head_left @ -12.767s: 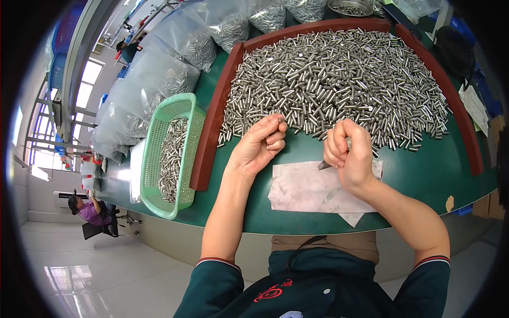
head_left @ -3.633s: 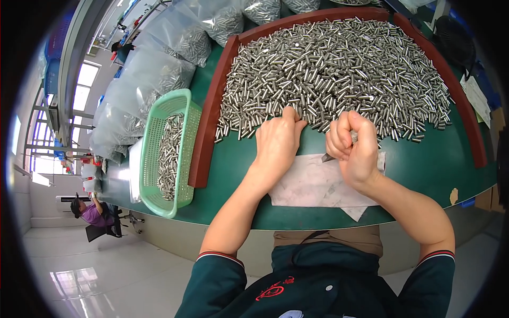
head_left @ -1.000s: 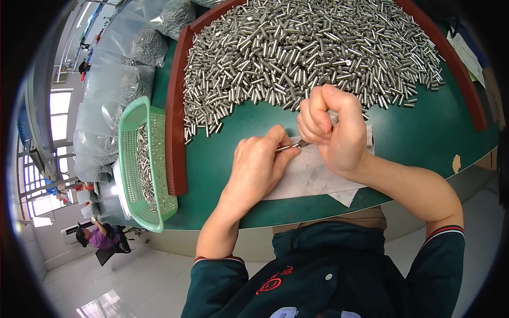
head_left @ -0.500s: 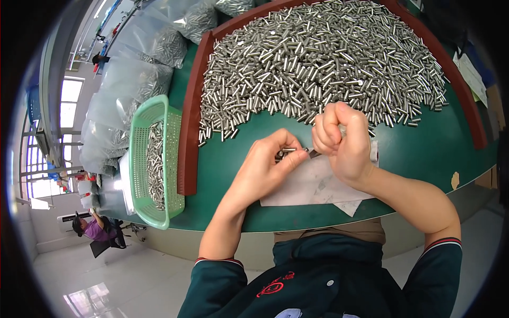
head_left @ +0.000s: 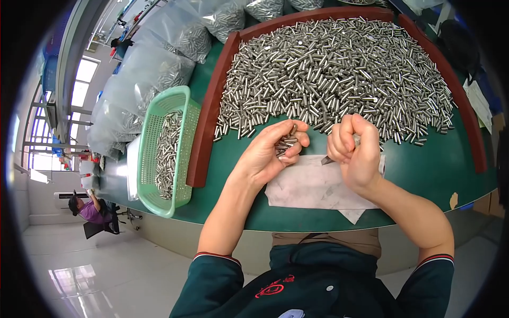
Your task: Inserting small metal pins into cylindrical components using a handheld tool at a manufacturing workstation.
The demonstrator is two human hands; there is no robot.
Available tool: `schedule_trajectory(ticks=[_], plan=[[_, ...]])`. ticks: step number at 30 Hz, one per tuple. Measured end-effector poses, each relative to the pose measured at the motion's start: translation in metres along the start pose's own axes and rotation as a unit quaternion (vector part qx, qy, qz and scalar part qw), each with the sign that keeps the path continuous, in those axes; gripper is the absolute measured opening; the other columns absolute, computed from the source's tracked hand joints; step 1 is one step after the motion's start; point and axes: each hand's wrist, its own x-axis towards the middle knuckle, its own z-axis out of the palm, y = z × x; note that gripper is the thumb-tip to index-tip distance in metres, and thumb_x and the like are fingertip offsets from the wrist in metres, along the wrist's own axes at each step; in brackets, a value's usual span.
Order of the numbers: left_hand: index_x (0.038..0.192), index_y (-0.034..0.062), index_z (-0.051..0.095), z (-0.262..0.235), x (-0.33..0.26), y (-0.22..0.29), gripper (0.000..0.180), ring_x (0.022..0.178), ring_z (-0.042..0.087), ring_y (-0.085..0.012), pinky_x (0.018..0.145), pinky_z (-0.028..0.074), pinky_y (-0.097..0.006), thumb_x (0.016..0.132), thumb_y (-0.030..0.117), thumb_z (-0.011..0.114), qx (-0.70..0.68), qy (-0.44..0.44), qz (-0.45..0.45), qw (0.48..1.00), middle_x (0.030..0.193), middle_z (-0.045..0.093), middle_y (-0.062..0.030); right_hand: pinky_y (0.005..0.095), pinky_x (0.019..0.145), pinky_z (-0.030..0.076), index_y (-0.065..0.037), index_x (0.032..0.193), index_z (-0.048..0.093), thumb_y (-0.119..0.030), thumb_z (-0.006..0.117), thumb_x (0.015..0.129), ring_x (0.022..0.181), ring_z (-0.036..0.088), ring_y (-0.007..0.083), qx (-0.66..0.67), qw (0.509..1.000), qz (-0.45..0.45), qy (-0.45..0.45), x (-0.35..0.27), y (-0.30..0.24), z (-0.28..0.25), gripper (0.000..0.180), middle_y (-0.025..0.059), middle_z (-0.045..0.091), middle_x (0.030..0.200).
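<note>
- The left hand is turned palm inward, fingers curled around a small bunch of metal pins; the thumb and fingertips keep them in the palm, over the desk just in front of the heap.
- The right hand is clenched in a fist around a tool; only its dark, pointed end shows, sticking out toward the left hand. The part inside the fist is mostly hidden.
- The two hands are apart, with a narrow gap between them.
- Below the right hand a pale, stained cloth lies on the green desk, one corner pointing toward the desk's near edge.
- Beyond the hands spreads a wide heap of loose pins, shiny and short, lying in all directions.
- A red-brown border runs around the left, far and right sides of the heap.
- Just left of the border stands a light green basket with holes in its walls; more pins lie inside it.
- Clear plastic bags of similar pins line the desk behind and left of the basket.
- Far left, a person in a purple top sits on a chair.
</note>
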Motion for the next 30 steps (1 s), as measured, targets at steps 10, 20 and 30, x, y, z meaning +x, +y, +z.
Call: schedule_trajectory(ticks=[10,20,30], plan=[[0.086,-0.0002,0.052,-0.025,-0.045,0.062,0.015,0.05,0.038,-0.0104,0.045,0.031,-0.025,0.089,0.012,0.044,0.493,0.493,0.544,0.467,0.061,0.047,-0.0032,0.0225,0.037,0.017,-0.008,0.052,0.029,-0.024,0.03,0.088,0.039,0.018,0.0074,0.025,1.0,-0.003,0.005,-0.004,0.005,-0.001,0.039,-0.0001,0.026,0.045],[0.081,0.0066,0.059,-0.039,-0.02,0.048,0.015,0.082,0.049,-0.0267,0.074,0.034,-0.037,0.067,0.01,0.064,0.645,0.365,0.485,0.464,0.082,0.054,-0.008,0.0231,0.037,0.017,-0.009,0.053,0.028,-0.023,0.028,0.087,0.038,0.018,0.008,0.02,1.0,-0.006,0.007,-0.006,0.001,0.004,0.038,0.0,0.025,0.044],[0.069,0.0037,0.06,-0.006,0.013,0.004,0.005,0.066,0.048,-0.0218,0.062,0.037,-0.034,0.065,0.004,0.064,0.674,0.238,0.418,0.56,0.065,0.052,-0.006,0.022,0.037,0.017,-0.008,0.052,0.028,-0.018,0.03,0.086,0.039,0.019,0.0068,0.019,1.0,0.011,0.004,-0.001,0.0,0.004,0.035,-0.0006,0.026,0.045]])
